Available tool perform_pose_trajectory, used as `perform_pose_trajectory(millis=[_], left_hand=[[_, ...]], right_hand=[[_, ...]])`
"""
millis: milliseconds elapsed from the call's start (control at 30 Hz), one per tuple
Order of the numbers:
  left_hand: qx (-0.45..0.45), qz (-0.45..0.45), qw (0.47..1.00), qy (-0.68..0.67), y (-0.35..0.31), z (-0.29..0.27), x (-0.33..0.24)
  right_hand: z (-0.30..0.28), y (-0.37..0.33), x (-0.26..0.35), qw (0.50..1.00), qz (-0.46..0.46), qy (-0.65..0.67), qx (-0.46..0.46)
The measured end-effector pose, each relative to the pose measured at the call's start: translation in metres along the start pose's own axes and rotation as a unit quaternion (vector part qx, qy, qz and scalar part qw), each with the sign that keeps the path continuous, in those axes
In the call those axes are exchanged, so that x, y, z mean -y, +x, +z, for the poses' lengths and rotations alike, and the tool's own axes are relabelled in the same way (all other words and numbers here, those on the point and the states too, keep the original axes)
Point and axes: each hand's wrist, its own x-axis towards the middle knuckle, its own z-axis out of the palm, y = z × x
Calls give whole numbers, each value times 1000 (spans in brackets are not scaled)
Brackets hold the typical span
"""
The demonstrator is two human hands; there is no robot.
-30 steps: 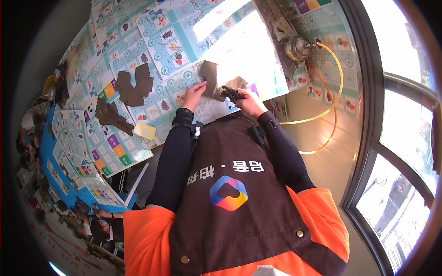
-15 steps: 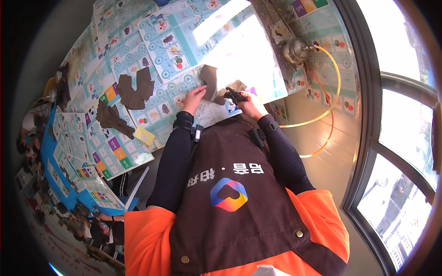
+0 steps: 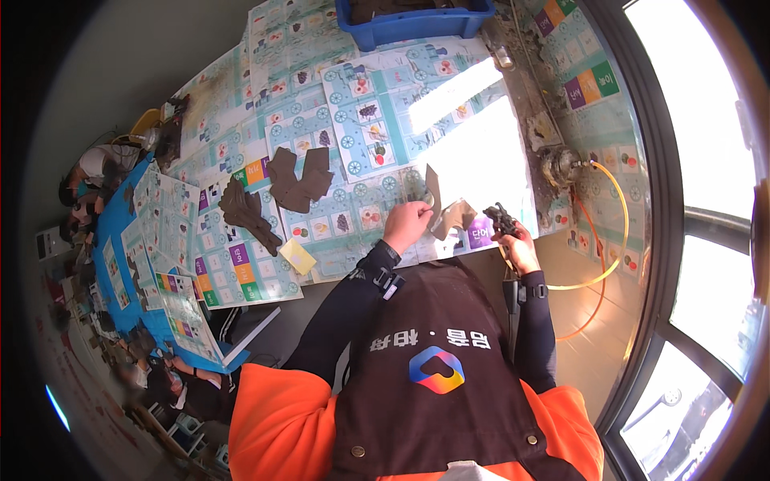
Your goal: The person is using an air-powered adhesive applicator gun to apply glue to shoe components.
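My left hand [image 3: 407, 225] pinches a thin brown leather-like piece [image 3: 433, 186], which stands tilted on edge above the sheet-covered table [image 3: 377, 232]. Just right of it lies a second, lighter-looking brown piece [image 3: 456, 216], partly in sunlight. At the table's front edge my right hand [image 3: 521, 248] is wrapped round a dark spray gun [image 3: 500, 220], nozzle end toward the table. To the left, a cluster of brown cut pieces [image 3: 301, 180] and a bunched stack of them [image 3: 247, 215] rest on the printed sheets.
A blue bin [image 3: 417, 30] stands at the far edge. On the right, a metal pot [image 3: 559, 166] feeds a yellow hose [image 3: 624, 220] looping beside me. A yellow pad [image 3: 297, 256] lies front left. Other people [image 3: 96, 164] work farther left, near a window frame's opposite side.
The view has shifted left, so the table appears farther right. My left hand has lifted the brown piece and tilted it on edge. The spray gun has drawn away to the right.
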Motion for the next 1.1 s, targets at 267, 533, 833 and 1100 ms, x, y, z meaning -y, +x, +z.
perform_pose_trajectory(millis=[267, 533, 833, 1100], left_hand=[[-121, 37, 940, -317, 89, -143, -55], [-273, -114, 910, -292, 230, -133, 119], [-395, 14, 910, 125, 256, -123, 170], [-297, -179, 913, -214, 253, -131, 143]], right_hand=[[-35, -17, -4, 998, 6, 5, -69], [-18, -40, -21, 996, 39, -11, -83], [-11, -42, -13, 997, 29, 10, -76], [-7, -38, -13, 997, 13, 17, -77]])
